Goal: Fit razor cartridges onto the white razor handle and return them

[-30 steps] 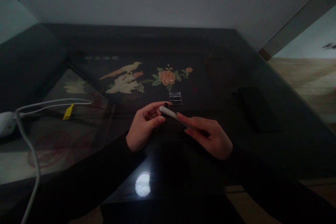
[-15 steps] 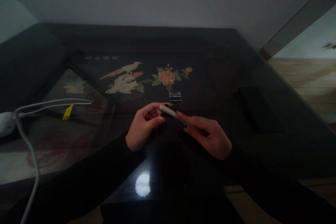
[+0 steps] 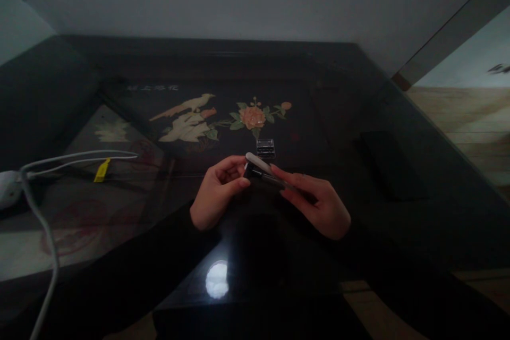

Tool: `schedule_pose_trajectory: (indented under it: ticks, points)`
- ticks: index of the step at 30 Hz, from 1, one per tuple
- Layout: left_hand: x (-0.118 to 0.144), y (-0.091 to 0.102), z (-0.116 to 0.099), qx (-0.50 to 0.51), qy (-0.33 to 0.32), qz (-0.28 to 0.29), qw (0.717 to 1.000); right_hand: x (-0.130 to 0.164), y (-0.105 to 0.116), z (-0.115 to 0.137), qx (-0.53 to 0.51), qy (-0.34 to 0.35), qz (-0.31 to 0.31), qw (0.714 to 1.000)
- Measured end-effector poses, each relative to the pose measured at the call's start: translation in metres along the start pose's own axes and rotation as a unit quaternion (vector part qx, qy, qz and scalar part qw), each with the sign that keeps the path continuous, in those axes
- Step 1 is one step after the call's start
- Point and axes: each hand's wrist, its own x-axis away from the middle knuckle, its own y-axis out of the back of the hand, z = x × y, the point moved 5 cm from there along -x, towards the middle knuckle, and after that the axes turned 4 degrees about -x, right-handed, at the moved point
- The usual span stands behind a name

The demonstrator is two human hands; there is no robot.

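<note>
Between my two hands is what looks like a razor (image 3: 261, 166), with a slim pale grey handle and a darker underside. My right hand (image 3: 321, 203) pinches the handle's near end between thumb and fingers. At the far end, my left hand (image 3: 218, 191) closes its thumb and fingertips on a small black piece (image 3: 247, 170), apparently the razor head. The dim light hides whether this piece is joined to the handle. Just beyond the fingers, a small clear plastic case (image 3: 265, 147) with black rows inside lies on the dark tabletop.
The glossy dark table (image 3: 338, 101) bears a bird-and-flower picture (image 3: 253, 116). To the left lie a white cable (image 3: 50, 234) with a yellow tag (image 3: 102, 170) and a white plug-like block (image 3: 10, 189). A flat black object (image 3: 392, 167) rests at the right. Behind rises a wall (image 3: 239, 0).
The razor handle has turned in my right hand, so its dark underside and neck now show. Its far end has risen slightly. My left hand stays almost in place.
</note>
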Motion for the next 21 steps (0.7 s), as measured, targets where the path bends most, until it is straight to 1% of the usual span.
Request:
schedule_pose_trajectory:
  ticks: [6,10,15,21]
  points:
    - [0.0007,-0.0032,-0.0031,0.016,-0.024,0.029,0.999,0.0037,-0.0036,0.0046,-0.014,0.009,0.018,1.0]
    - [0.0008,-0.0027,-0.0035,0.03,-0.018,0.02,0.999,0.006,-0.0061,0.0073,-0.035,0.022,0.031,0.999]
    - [0.0011,-0.0031,-0.0037,0.034,-0.015,0.022,0.999,0.006,-0.0062,0.0068,-0.04,0.027,0.028,0.998]
    - [-0.0005,-0.0034,-0.0027,0.026,-0.036,0.043,0.998,0.0041,-0.0059,0.0059,-0.025,0.029,0.017,0.999]
